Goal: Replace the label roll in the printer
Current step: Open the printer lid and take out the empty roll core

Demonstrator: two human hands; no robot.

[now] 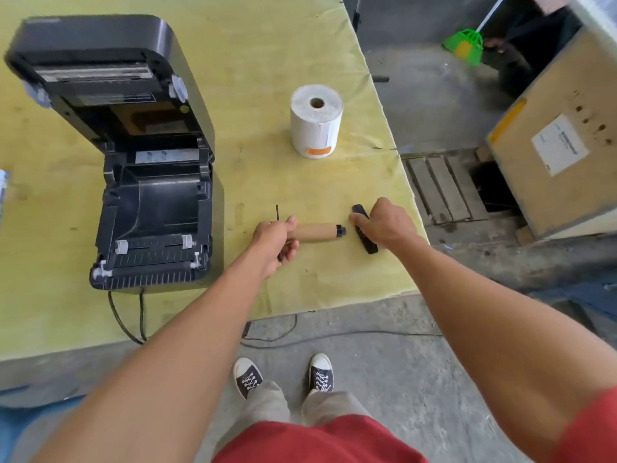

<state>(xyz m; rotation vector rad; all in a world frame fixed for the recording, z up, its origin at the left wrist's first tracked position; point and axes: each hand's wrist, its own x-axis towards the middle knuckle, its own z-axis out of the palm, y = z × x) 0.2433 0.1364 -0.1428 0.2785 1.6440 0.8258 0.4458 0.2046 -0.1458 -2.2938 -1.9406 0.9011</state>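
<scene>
A black label printer [147, 208] stands open on the left of the yellow table [260, 55], lid raised, roll bay empty. A full white label roll [316, 123] stands on end behind my hands. My left hand [273, 243] grips the left end of an empty brown cardboard core [317, 231], which sits on a black spindle; the spindle's tip [340, 231] shows at the core's right end and its thin flange [277, 215] sticks up beside my hand. My right hand [384, 223] rests on a flat black end piece [365, 243] lying on the table, fingers curled over it.
The table's right edge runs close to my right hand, and its front edge lies just below my wrists. The printer's cables [128, 322] hang over the front edge. A large plywood crate [561, 142] and a wooden pallet [444, 188] stand on the floor to the right.
</scene>
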